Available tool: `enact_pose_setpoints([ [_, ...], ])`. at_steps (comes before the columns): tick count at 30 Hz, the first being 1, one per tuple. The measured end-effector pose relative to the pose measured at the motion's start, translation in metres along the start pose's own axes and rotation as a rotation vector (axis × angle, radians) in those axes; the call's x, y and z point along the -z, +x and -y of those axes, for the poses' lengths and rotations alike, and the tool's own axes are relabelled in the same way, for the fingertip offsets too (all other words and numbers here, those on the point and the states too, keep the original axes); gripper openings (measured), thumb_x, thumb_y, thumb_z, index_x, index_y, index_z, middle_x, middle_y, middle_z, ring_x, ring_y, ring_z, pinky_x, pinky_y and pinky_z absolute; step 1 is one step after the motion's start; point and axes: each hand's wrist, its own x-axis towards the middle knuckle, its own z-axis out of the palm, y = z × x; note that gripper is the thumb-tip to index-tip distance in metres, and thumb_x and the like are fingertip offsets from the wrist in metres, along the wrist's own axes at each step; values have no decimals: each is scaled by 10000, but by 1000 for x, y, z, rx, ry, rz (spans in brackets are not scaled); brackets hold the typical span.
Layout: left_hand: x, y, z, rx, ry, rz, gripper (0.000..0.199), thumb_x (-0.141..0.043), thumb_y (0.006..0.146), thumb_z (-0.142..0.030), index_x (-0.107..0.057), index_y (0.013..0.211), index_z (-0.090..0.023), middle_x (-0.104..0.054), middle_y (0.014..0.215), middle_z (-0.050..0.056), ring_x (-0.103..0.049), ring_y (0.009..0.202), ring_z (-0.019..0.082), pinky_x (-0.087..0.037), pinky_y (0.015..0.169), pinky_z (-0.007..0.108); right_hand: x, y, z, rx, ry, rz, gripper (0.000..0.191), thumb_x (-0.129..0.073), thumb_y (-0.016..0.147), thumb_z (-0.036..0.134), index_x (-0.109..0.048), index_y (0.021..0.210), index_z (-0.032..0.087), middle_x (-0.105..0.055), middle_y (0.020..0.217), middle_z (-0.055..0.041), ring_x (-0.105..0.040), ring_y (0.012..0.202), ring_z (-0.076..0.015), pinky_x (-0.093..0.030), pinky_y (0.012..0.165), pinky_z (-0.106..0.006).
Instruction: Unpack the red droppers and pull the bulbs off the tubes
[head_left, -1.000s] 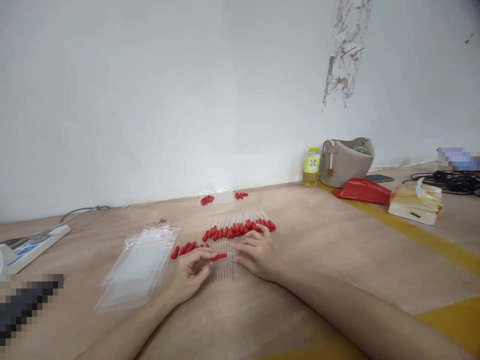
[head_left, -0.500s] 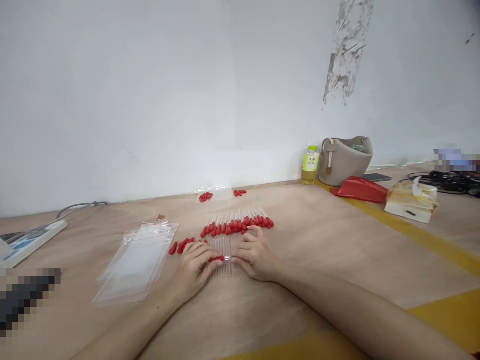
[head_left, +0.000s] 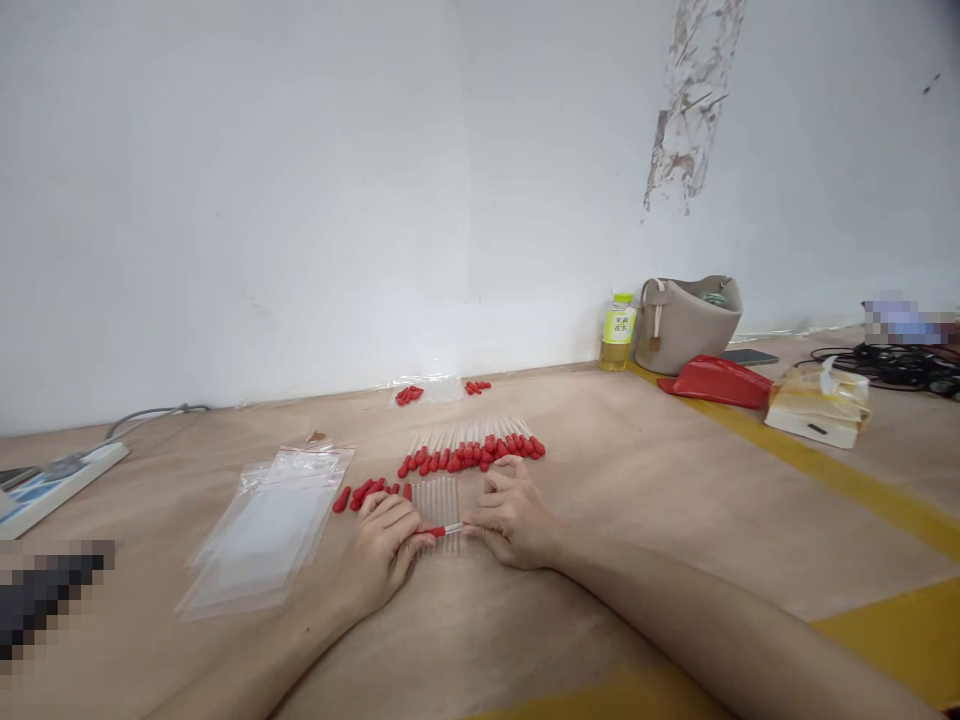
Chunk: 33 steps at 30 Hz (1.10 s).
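Note:
Between thumb and fingers my left hand (head_left: 390,540) pinches a red rubber bulb (head_left: 433,533). From the bulb a clear tube (head_left: 453,528) runs right into the fingertips of my right hand (head_left: 514,520), closed on its other end. Under and behind them lies a row of clear tubes (head_left: 436,494). Loose red bulbs (head_left: 364,491) rest just beyond my left hand. Farther back, a long row of droppers with red bulbs (head_left: 469,455) lies with its clear ends toward the wall.
Clear zip bags (head_left: 266,530) are stacked at the left, beside a power strip (head_left: 67,488). More red bulbs (head_left: 409,396) lie near the wall. At the right stand a bottle (head_left: 618,330), a grey bag (head_left: 686,320), a red pouch (head_left: 716,382) and a tissue pack (head_left: 819,405).
The bulb and tube in my hands have moved slightly toward me, and more of the tube shows between my fingers. The whole view has shifted a little.

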Motion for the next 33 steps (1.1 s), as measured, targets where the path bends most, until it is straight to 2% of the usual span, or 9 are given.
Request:
enact_pose_setpoints([
  [5,1,1,-3,-4,5,-14,250,-405,850,-252,-539,649,-189,-542,616,7,-488,656,147,-355,695,322,1,0,2,2,22,14,228,-476,823,318,-606,662,221,-582,570,28,-415,674,-128,-189,898,-397],
  [9,4,-6,5,24,-27,-42,221,-417,839,-237,-545,666,-189,-553,633,12,-500,656,148,-377,686,315,2,-3,-7,-26,53,-4,230,-487,817,323,-620,663,216,-585,571,24,-429,678,-126,-198,890,-390],
  [14,18,-15,26,262,-85,-271,160,-454,826,-282,-591,828,-199,-598,785,29,-536,742,156,-424,669,280,0,-6,-23,-281,31,-49,196,-462,840,274,-649,798,232,-639,693,4,-465,705,-130,-225,835,-363],
  [17,31,-14,42,423,-49,-411,216,-467,810,-333,-612,907,-207,-588,918,43,-544,809,164,-443,704,280,-2,-5,-23,-326,10,-67,191,-456,832,252,-627,913,231,-656,777,-16,-488,724,-140,-239,805,-343],
  [19,39,-15,56,520,-6,-463,274,-452,801,-366,-622,940,-204,-568,953,54,-540,856,178,-452,704,284,-3,-4,-19,-358,-2,-82,185,-456,812,228,-600,926,208,-651,772,-22,-499,714,-142,-250,784,-328],
  [22,44,-20,80,658,15,-387,365,-408,788,-408,-624,996,-199,-574,878,59,-549,852,199,-460,666,296,-3,-2,-14,-366,-25,-92,112,-470,780,204,-573,819,185,-624,681,-7,-498,662,-133,-256,773,-322],
  [25,42,-25,93,746,-49,-302,410,-426,758,-447,-607,1025,-193,-607,835,43,-581,751,180,-465,645,289,-4,0,-12,-291,-75,-115,111,-475,771,178,-576,727,184,-622,655,-8,-494,657,-129,-244,801,-340],
  [29,33,-27,95,801,-65,-277,394,-497,714,-478,-586,960,-184,-644,813,32,-604,705,169,-469,645,270,-5,1,-8,-218,-110,-101,152,-470,780,178,-609,722,198,-637,677,-9,-493,689,-135,-235,826,-358],
  [33,27,-27,95,816,-44,-174,358,-508,705,-494,-572,861,-178,-655,748,33,-614,693,188,-465,610,273,-4,2,-2,-178,-69,-33,127,-506,767,264,-616,735,208,-642,693,0,-491,723,-145,-209,875,-394],
])
